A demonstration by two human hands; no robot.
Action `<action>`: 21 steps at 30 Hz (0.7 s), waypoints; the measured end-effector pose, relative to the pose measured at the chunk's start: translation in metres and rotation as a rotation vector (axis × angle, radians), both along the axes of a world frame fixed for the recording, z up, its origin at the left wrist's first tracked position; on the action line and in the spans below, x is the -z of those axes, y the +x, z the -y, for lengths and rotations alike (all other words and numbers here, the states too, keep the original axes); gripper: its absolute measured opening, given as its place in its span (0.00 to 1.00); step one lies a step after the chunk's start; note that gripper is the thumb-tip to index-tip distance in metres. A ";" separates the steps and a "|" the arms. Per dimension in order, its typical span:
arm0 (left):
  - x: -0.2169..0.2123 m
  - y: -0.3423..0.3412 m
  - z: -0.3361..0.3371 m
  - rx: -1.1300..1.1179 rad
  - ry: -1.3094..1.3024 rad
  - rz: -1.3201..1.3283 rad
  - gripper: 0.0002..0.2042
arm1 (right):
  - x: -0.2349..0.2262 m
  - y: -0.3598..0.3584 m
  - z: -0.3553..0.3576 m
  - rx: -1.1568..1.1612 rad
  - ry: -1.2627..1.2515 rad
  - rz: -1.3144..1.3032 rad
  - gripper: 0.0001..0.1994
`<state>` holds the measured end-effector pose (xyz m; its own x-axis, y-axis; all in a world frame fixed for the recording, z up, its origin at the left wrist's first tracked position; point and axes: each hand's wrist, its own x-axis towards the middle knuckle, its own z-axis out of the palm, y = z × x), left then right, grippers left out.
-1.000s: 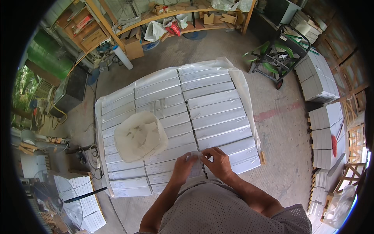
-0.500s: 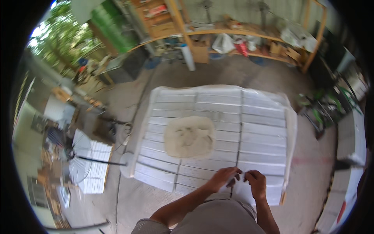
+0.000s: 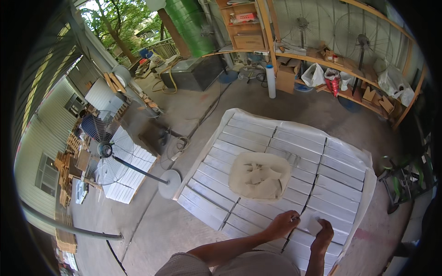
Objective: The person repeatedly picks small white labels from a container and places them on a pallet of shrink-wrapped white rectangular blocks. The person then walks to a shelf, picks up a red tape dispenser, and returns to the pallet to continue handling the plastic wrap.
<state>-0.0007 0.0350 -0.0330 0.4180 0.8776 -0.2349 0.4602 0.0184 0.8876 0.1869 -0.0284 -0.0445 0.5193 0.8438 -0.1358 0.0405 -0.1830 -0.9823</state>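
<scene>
Looking down, I log from the left: a pedestal fan (image 3: pixel 107 154) stands on the concrete floor (image 3: pixel 152 225), just beside a low stack of white slabs (image 3: pixel 130 175). Centre frame holds a pallet of wrapped white blocks (image 3: pixel 258 152), laid in rows under clear plastic. A beige cloth bag (image 3: pixel 259 175) lies crumpled on top, near the middle. My left hand (image 3: pixel 284 224) rests on the near rows, fingers curled down against the wrapping; whether they pinch it I cannot tell. Just beside it, my right hand (image 3: pixel 322 234) grasps a small pale flat piece (image 3: pixel 314 226) between thumb and fingers, held over the near edge. Shelving (image 3: pixel 322 60) runs behind.
</scene>
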 end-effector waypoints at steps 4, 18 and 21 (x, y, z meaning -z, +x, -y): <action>-0.028 -0.025 -0.033 -0.175 0.147 0.022 0.14 | -0.015 0.016 -0.021 0.268 -0.008 -0.249 0.16; -0.014 -0.056 -0.125 -0.178 0.482 -0.696 0.08 | 0.021 0.038 -0.026 0.279 -0.235 0.040 0.10; -0.033 -0.009 -0.102 -0.098 0.473 -0.237 0.07 | 0.024 0.026 -0.031 0.263 -0.146 0.170 0.06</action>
